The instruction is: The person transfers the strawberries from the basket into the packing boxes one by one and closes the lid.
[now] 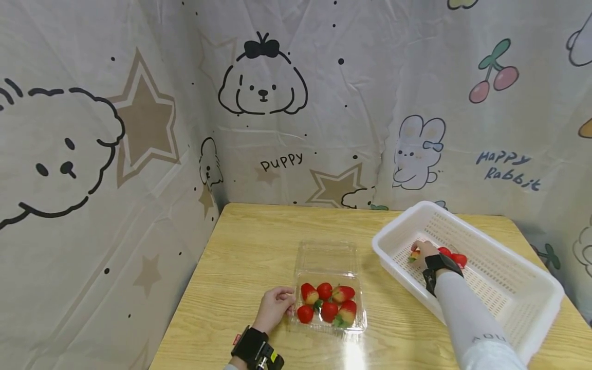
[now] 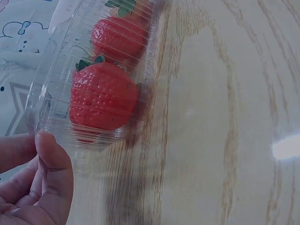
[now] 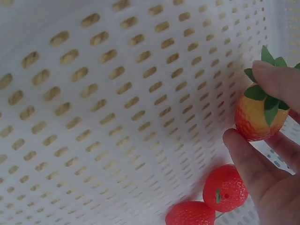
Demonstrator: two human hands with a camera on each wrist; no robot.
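A clear plastic clamshell box (image 1: pixel 326 258) lies on the table with its lid folded back, several red strawberries (image 1: pixel 329 311) in its base. At the box's left side, my left hand (image 1: pixel 274 308) pinches the rim between thumb and index finger; two strawberries show through the wall in the left wrist view. My right hand (image 1: pixel 423 253) is down inside the white perforated basket (image 1: pixel 485 244). Its thumb and fingers grip a yellow-and-red strawberry (image 3: pixel 253 123) with green leaves. Other red strawberries (image 3: pixel 226 188) lie on the basket floor beside those fingers.
The basket stands angled on the right of the wooden table (image 1: pixel 259 231), its raised walls around my right hand. A printed cloth (image 1: pixel 324 144) hangs behind the table and along its left side.
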